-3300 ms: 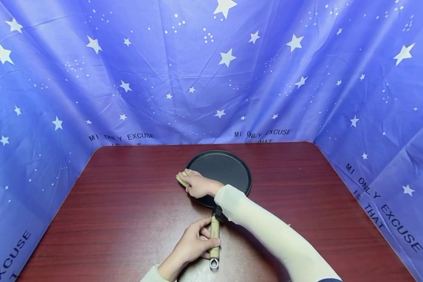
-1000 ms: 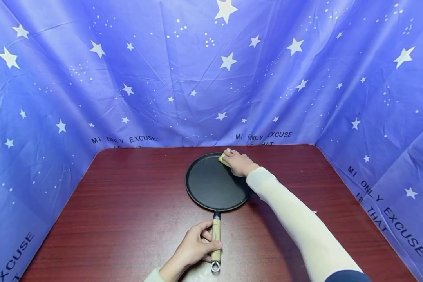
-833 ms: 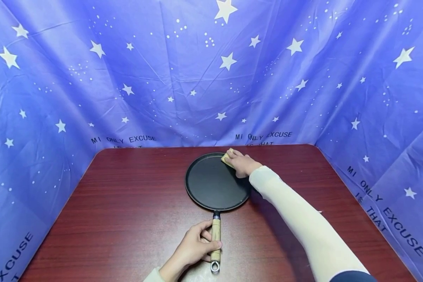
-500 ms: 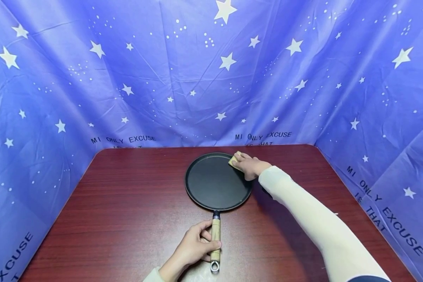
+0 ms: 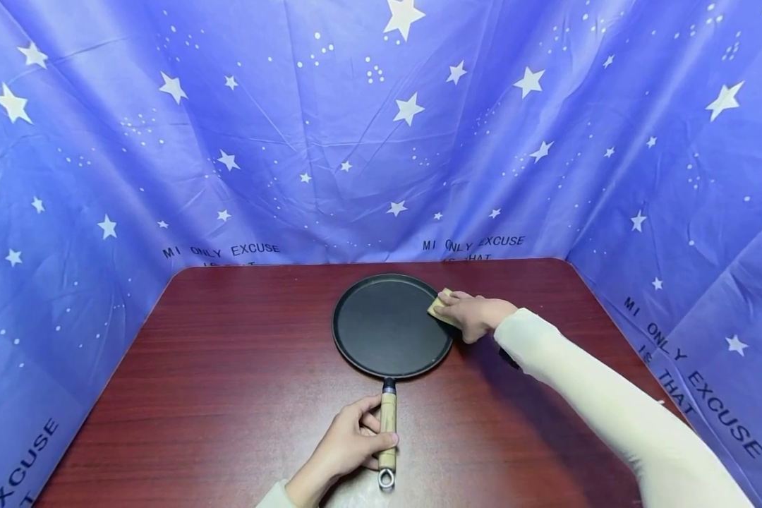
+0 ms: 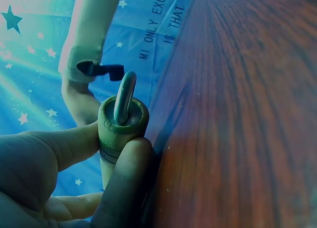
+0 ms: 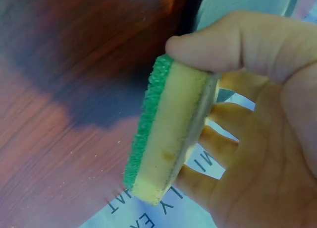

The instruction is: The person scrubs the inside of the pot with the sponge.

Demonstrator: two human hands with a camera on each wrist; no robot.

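A flat black round pan lies on the table, its wooden handle pointing toward the person. My left hand grips that handle between thumb and fingers; in the left wrist view the handle's end carries a metal hanging ring. At the pan's right rim, my right hand holds a yellow sponge. The right wrist view shows the sponge with a green scouring layer facing the table side, thumb on one end and fingers behind it.
The reddish-brown wooden table stretches out on both sides of the pan. A blue curtain with white stars and printed words hangs behind and along the sides. The right sleeve crosses over the table's right part.
My right hand has carried the sponge from the pan's left rim to its far rim, then rightward and nearer along the right rim. My left hand has kept its grip on the handle.
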